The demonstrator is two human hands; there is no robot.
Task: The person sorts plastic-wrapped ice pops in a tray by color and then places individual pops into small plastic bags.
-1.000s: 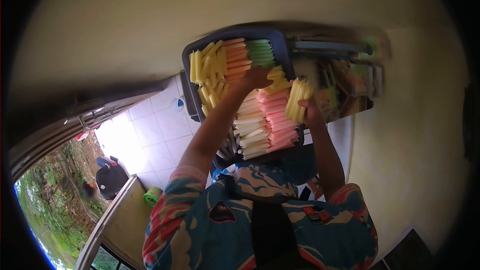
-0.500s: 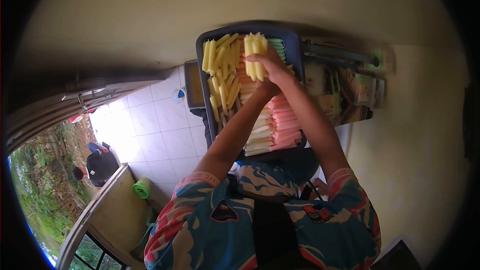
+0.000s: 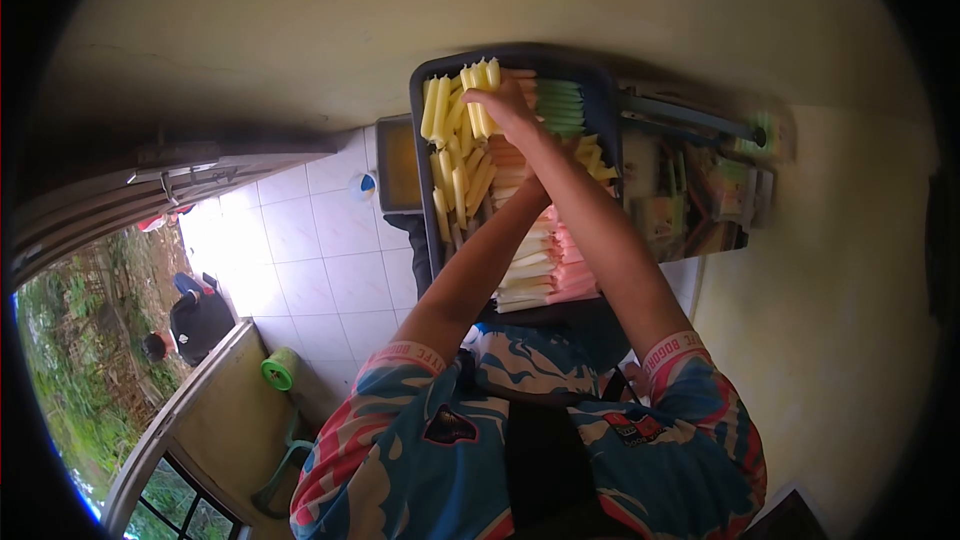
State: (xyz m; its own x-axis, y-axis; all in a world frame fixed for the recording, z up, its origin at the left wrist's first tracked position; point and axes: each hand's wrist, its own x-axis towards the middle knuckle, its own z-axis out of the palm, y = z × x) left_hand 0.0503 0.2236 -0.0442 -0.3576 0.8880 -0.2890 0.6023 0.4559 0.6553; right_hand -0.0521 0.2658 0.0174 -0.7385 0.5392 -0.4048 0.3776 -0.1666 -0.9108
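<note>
A dark tray (image 3: 428, 230) holds rows of slim filled tubes. My right hand (image 3: 507, 108) is wrapped round a bundle of yellow tubes (image 3: 481, 100), above the yellow pile (image 3: 450, 165) at the tray's upper left. My left hand (image 3: 541, 186) is beneath my right forearm, over the middle of the tray, close to a few yellow tubes (image 3: 594, 156) at the right. Its fingers are hidden. Green tubes (image 3: 560, 107) lie at the upper right, with white tubes (image 3: 527, 267) and pink tubes (image 3: 572, 265) nearer my body.
A grey container (image 3: 401, 165) stands left of the tray. Packets (image 3: 728, 190) and a dark bar (image 3: 690, 118) are at the right. A green bin (image 3: 279, 370) is at lower left. Another person (image 3: 198, 325) in dark clothing is beyond the low wall.
My right hand has moved left with the yellow bundle, from above the middle rows to the yellow pile. More green tubes and the yellow tubes at the right now show.
</note>
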